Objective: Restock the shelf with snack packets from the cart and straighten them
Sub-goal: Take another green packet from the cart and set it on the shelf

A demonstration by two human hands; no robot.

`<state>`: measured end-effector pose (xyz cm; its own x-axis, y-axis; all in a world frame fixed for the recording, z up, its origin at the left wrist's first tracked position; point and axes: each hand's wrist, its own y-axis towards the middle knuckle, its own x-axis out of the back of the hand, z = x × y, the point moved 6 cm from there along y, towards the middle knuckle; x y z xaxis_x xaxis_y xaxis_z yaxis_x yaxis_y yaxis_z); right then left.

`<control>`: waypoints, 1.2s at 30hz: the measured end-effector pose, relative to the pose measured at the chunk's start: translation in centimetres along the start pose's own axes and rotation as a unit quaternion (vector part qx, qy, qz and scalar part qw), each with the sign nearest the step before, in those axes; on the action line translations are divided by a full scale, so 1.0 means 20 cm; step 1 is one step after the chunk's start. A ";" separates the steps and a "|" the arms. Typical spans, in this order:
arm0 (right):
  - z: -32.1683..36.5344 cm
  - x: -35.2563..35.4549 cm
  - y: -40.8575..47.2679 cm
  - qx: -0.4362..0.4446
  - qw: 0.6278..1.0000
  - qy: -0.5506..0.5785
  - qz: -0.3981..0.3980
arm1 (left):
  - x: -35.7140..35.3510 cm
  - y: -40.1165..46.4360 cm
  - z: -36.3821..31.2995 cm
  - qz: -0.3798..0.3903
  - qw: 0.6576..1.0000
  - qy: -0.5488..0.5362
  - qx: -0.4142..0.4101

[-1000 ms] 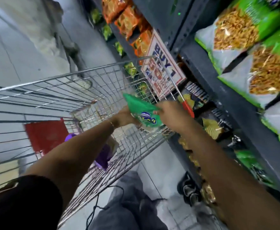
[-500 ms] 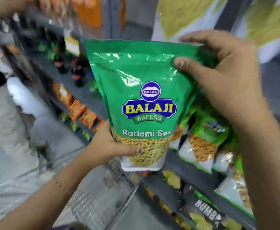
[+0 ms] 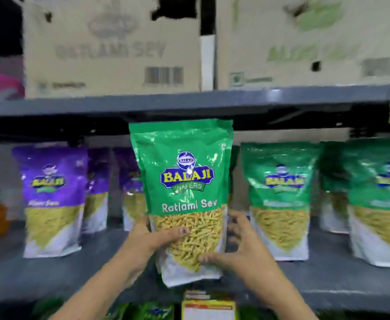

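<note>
A green Balaji Ratlami Sev packet (image 3: 184, 181) stands upright in front of the grey shelf (image 3: 74, 273), held at its lower part by both hands. My left hand (image 3: 152, 241) grips its lower left side with the thumb across the front. My right hand (image 3: 238, 250) grips the lower right edge, thumb on the front. A second green packet seems to lie right behind it. More green packets (image 3: 279, 199) stand to the right and purple packets (image 3: 53, 199) to the left. The cart is out of view.
Two cardboard cartons (image 3: 111, 47) sit on the shelf above. Further green packets (image 3: 378, 202) stand at the far right. A yellow price tag (image 3: 208, 306) hangs on the shelf's front edge. A gap lies between the purple and green rows behind the held packet.
The packet went from the cart up to the shelf. My right hand moved from its top corner down to its lower right edge. The view turned to face the shelf.
</note>
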<state>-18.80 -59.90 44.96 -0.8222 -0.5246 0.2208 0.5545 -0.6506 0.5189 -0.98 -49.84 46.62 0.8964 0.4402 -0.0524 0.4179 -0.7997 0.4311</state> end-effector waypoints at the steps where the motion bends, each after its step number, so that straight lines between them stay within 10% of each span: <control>1: -0.03 0.06 0.03 -0.002 1.000 -0.003 -0.017 | -0.06 0.07 0.03 0.012 1.000 -0.010 0.013; 19: -0.31 0.11 0.24 -0.078 0.982 -0.150 -0.079 | -0.14 0.32 0.28 0.052 0.994 0.033 0.089; 26: -0.03 -0.24 -0.24 0.189 0.950 -0.091 -0.232 | 0.41 -0.36 0.23 -0.084 0.982 -0.145 0.088; 32: -0.28 -1.34 -0.64 0.139 0.972 -0.067 0.176 | 1.15 -1.35 0.64 -0.222 0.934 -0.021 0.277; 36: -0.57 -2.08 -1.10 0.028 0.883 -0.069 0.463 | 1.55 -2.28 1.02 -0.194 0.839 0.081 0.502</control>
<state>4.64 -30.10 15.03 -0.0301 -0.7427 0.6690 0.9934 0.0519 0.1023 10.80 -8.06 6.98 0.6661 0.7318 0.1441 0.6605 -0.4889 -0.5699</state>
